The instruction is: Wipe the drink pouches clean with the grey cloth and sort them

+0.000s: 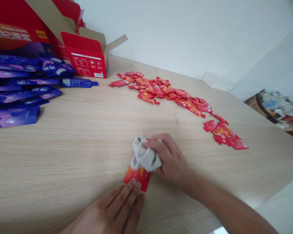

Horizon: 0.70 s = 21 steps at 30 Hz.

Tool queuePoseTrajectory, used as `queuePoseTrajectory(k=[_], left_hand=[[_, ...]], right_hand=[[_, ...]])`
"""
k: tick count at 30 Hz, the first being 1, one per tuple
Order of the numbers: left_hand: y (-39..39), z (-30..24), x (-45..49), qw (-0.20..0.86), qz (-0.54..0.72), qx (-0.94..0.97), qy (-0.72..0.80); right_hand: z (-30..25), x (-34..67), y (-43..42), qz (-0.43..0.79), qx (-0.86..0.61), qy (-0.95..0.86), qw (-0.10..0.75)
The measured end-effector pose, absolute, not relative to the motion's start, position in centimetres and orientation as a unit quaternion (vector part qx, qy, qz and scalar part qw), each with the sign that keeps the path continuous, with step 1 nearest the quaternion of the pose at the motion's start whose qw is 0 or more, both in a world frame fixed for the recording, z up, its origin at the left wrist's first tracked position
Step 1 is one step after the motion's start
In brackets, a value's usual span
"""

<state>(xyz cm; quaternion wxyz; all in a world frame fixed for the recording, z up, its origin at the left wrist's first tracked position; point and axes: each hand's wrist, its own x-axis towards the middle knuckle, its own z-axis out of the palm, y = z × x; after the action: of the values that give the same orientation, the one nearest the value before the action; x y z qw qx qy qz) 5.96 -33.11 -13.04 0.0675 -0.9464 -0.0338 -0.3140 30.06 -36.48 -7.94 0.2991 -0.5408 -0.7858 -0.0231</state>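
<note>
A red and orange sachet (138, 178) lies flat on the wood-grain table (88, 156) in front of me. My left hand (117, 208) has its fingers stretched out, with the fingertips resting on the sachet's near edge. My right hand (172, 159) is closed around a crumpled light grey cloth (146, 157). The cloth is pressed onto the sachet's far half and hides most of it; a bit of red shows beyond.
Red sachets (158, 89) lie in a long pile toward the wall, with a smaller group (226, 135) at right. Blue pouches (12, 97) are heaped at left. Behind them stand an open red box (85, 58) and a larger red carton (14, 29). A full bin (271, 107) stands beyond the table's right edge.
</note>
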Motion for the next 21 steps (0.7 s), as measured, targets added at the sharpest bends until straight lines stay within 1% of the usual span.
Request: queuePoseTrajectory(k=[2, 4, 6, 10, 12, 15, 18, 21], left_hand=[[-33.1, -12.9, 5.9, 0.062, -0.307, -0.949, -0.035], [-33.1, -12.7, 5.9, 0.058, -0.305, -0.95, -0.036], [-33.1, -12.6, 5.9, 0.059, -0.316, -0.946, -0.032], [-32.8, -12.9, 5.9, 0.048, -0.328, -0.943, -0.037], [-32.4, -12.8, 6.0, 0.053, -0.341, -0.939, -0.018], [-31.3, -11.2, 6.3, 0.04, -0.366, -0.93, 0.019], [-29.6, -8.7, 6.7, -0.038, -0.35, -0.935, 0.028], [-27.8, -6.9, 8.0, -0.113, -0.274, -0.955, -0.02]], right_hand=[[-8.4, 28.2, -37.3, 0.008, -0.496, -0.833, 0.246], [-9.0, 27.5, -37.1, 0.026, -0.485, -0.853, 0.189], [-9.5, 28.5, -35.8, 0.02, -0.516, -0.841, 0.16], [-9.7, 33.7, -33.0, -0.035, -0.624, -0.768, 0.136], [-9.4, 36.2, -32.5, -0.067, -0.662, -0.728, 0.164], [-9.0, 38.6, -32.7, -0.106, -0.682, -0.676, 0.257], [-9.1, 39.9, -32.7, -0.117, -0.691, -0.638, 0.319], [-9.6, 40.8, -32.4, -0.111, -0.702, -0.617, 0.338]])
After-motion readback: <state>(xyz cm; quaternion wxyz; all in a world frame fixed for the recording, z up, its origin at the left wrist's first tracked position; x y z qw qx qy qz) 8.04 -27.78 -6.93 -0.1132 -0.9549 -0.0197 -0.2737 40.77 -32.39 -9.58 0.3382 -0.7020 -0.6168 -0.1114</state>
